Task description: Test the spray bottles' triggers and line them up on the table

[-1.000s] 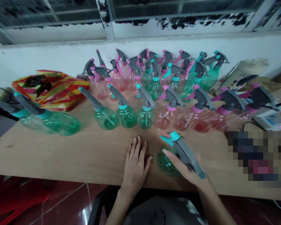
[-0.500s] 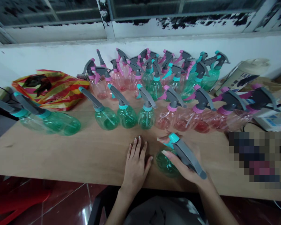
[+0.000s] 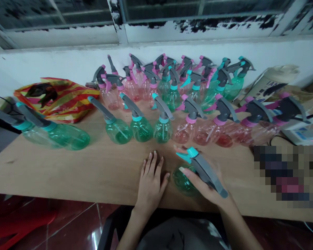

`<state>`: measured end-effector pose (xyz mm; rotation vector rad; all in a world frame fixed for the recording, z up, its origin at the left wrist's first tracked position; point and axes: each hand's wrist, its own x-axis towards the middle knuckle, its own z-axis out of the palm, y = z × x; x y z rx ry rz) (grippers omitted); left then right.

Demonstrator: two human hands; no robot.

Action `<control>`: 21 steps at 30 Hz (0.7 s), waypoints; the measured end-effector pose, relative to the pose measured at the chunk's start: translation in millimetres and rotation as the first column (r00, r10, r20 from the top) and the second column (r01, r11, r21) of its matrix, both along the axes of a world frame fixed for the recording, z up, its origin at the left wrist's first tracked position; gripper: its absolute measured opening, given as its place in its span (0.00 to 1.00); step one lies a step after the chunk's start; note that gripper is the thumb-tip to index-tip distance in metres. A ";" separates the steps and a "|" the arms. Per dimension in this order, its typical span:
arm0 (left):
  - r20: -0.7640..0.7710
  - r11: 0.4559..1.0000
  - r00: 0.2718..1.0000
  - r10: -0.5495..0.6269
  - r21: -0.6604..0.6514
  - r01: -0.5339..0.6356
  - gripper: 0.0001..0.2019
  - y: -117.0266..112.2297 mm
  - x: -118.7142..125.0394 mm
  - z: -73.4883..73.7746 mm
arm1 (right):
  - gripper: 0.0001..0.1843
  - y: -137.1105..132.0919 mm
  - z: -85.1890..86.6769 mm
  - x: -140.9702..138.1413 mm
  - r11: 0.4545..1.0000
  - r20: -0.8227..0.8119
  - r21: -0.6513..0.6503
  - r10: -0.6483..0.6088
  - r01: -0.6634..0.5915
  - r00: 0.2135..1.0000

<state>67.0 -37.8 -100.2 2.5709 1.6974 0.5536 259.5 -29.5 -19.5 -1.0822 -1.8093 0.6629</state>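
My right hand (image 3: pixel 207 185) is wrapped round the neck of a green spray bottle (image 3: pixel 184 180) with a grey and turquoise trigger head, standing near the table's front edge. Its thumb shows on the near side, while most of the other fingers are hidden behind the head. Flat on the wooden table (image 3: pixel 114 170), to the left of that bottle, lies my left hand (image 3: pixel 151 180) with fingers stretched out and nothing in it. Beyond the hands stands a row of green spray bottles (image 3: pixel 141 130) and pink spray bottles (image 3: pixel 184 132).
More pink and green spray bottles (image 3: pixel 173 97) crowd together by the wall. Two green bottles (image 3: pixel 67 135) stand at the left, before a red and yellow striped plastic bag (image 3: pixel 73 100). A pale bag (image 3: pixel 272 81) sits at the back right. A red chair (image 3: pixel 23 222) is below left.
Almost nothing differs. My right hand and its bottle have shifted very slightly left in view; the left hand stays flat on the table.
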 end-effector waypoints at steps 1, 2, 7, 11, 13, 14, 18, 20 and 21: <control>0.001 1.000 1.000 0.002 0.001 -0.002 0.25 0.0 0.1 -0.1 | 0.22 0.0 -0.4 0.1 1.000 -0.001 0.009 -0.002 0.002 1.000; 0.003 1.000 1.000 0.004 0.003 -0.004 0.25 -0.1 0.2 -0.3 | 0.23 0.1 -0.5 0.1 1.000 -0.001 0.023 -0.005 0.005 1.000; 0.015 1.000 1.000 0.001 0.006 -0.001 0.25 -0.4 0.4 -0.6 | 0.25 -1.0 1.4 -1.0 0.997 -0.024 0.049 -0.054 0.055 0.998; 0.025 1.000 1.000 0.003 -0.001 -0.003 0.25 -0.4 0.3 0.0 | 0.26 -2.4 1.1 -1.2 0.998 -0.046 0.008 -0.057 0.057 0.997; 0.024 1.000 1.000 0.002 0.000 -0.002 0.25 -0.2 0.4 -0.1 | 0.26 -2.3 0.2 -0.7 0.998 -0.045 0.005 -0.055 0.056 0.997; 0.022 1.000 1.000 0.000 0.002 0.000 0.25 -0.1 0.4 -0.3 | 0.26 -2.2 -0.1 -0.5 0.999 -0.043 0.006 -0.054 0.054 0.998; 0.021 1.000 1.000 0.002 0.003 -0.002 0.25 0.0 0.4 -1.0 | 0.25 -1.4 0.7 -0.3 0.999 -0.034 0.012 -0.039 0.039 0.999; 0.021 1.000 1.000 0.003 -0.002 -0.003 0.25 -0.1 0.4 -0.9 | 0.25 -1.1 1.0 -0.5 0.999 -0.025 0.019 -0.029 0.030 0.999; 0.020 1.000 1.000 0.003 -0.002 -0.003 0.25 -0.2 0.4 -0.8 | 0.25 -1.0 0.8 -0.6 0.999 -0.023 0.025 -0.023 0.024 0.999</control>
